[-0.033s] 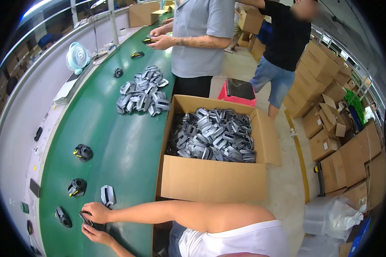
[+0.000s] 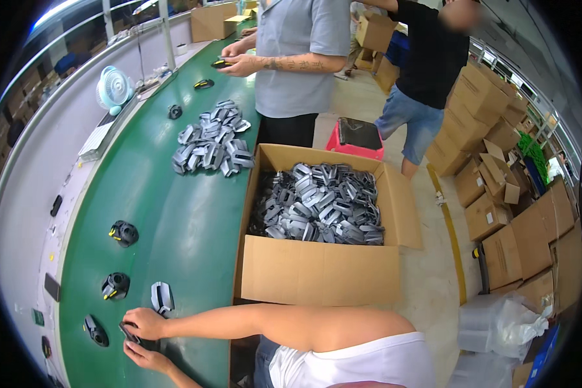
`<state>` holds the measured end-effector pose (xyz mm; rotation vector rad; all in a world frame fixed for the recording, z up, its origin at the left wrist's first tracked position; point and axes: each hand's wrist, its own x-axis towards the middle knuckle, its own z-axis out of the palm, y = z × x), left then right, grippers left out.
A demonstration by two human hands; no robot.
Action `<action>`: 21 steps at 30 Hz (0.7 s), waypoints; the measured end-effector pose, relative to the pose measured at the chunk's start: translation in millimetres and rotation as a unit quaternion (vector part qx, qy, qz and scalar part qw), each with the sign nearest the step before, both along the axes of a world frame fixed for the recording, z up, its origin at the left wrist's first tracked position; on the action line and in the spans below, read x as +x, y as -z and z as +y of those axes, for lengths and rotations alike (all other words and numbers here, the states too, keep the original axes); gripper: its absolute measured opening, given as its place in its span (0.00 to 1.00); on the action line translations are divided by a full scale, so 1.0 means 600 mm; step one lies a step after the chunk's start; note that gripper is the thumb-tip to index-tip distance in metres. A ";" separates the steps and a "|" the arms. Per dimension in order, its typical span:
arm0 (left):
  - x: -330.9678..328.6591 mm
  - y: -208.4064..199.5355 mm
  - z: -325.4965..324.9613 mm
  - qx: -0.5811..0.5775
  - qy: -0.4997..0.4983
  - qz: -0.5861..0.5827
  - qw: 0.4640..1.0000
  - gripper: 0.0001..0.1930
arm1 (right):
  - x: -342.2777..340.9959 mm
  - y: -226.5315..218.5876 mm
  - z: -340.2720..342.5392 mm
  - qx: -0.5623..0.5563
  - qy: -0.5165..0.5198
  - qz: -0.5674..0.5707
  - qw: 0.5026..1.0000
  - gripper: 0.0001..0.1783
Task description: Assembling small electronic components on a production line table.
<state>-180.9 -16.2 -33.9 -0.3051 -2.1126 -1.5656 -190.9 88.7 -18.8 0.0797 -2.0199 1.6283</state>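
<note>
Both my hands hold a small dark plastic part (image 2: 129, 333) over the green work surface (image 2: 194, 220). My right hand (image 2: 146, 322) grips it from the far side. My left hand (image 2: 146, 357) has its fingers closed on the near side. Fingers cover much of the part. Just beyond my right hand lies a grey plastic shell (image 2: 162, 298) with a dark slot. To the left rests a dark oval part (image 2: 96, 330). Farther up stand two rounded black assemblies with yellow pieces, one nearer (image 2: 116, 286) and one farther (image 2: 123, 233).
A cardboard box (image 2: 320, 268) full of grey shells stands beside the table edge. A pile of shells (image 2: 213, 139) lies farther up. A co-worker (image 2: 302, 58) handles a black-and-yellow part there. A small fan (image 2: 114, 88) stands at the left; cartons (image 2: 498, 220) are stacked right.
The whole view has shifted very slightly. My hands stay on the same dark part in almost the same pose.
</note>
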 end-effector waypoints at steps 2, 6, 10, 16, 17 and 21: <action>-0.003 0.006 -0.006 0.001 -0.006 0.001 1.000 0.19 | 0.001 0.001 -0.001 0.015 0.000 -0.007 1.000 0.12; -0.017 0.022 -0.034 0.013 0.015 -0.015 1.000 0.20 | -0.002 0.005 -0.013 0.015 0.009 0.014 1.000 0.15; -0.020 0.023 -0.025 0.070 0.021 -0.027 0.997 0.20 | -0.002 0.010 -0.011 0.044 0.007 0.007 0.999 0.16; 0.021 -0.032 0.012 0.040 -0.019 -0.026 0.999 0.19 | -0.008 0.015 -0.014 0.097 0.031 -0.001 0.995 0.16; 0.023 -0.035 0.011 0.049 -0.018 -0.027 0.998 0.18 | -0.008 0.015 -0.015 0.101 0.032 -0.007 0.994 0.16; -0.010 0.012 -0.014 0.029 -0.002 -0.026 0.999 0.20 | -0.008 0.011 -0.014 0.102 0.022 0.004 0.995 0.16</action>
